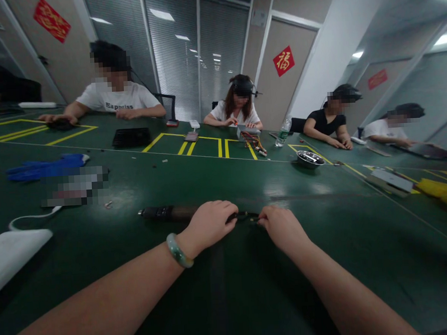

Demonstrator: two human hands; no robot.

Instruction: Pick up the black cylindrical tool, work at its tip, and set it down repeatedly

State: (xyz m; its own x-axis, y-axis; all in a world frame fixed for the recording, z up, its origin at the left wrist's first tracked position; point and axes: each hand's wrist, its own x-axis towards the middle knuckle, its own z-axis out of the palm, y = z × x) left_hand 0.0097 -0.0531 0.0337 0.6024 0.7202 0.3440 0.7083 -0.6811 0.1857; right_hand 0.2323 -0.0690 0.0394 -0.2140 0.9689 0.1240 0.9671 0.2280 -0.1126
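A dark cylindrical tool (169, 213) with a metal tip at its left end lies on the green table (139, 272). My left hand (215, 220) is over its right end, fingers closed round a black part there. A thin dark cable (244, 214) with small brass-coloured bits spans the short gap between my hands. My right hand (281, 224) pinches the right side of this cable with thumb and fingertips. Both hands are low over the table, close together but apart. A jade-coloured bangle (179, 251) circles my left wrist.
Blue gloves (47, 167), a blurred-out device and a white box (18, 255) with a white cable lie at left. Farther off are a black tray (131, 137), a metal bowl (310, 159), a bottle (283, 132) and coloured wires (254, 142). Several people sit across the table.
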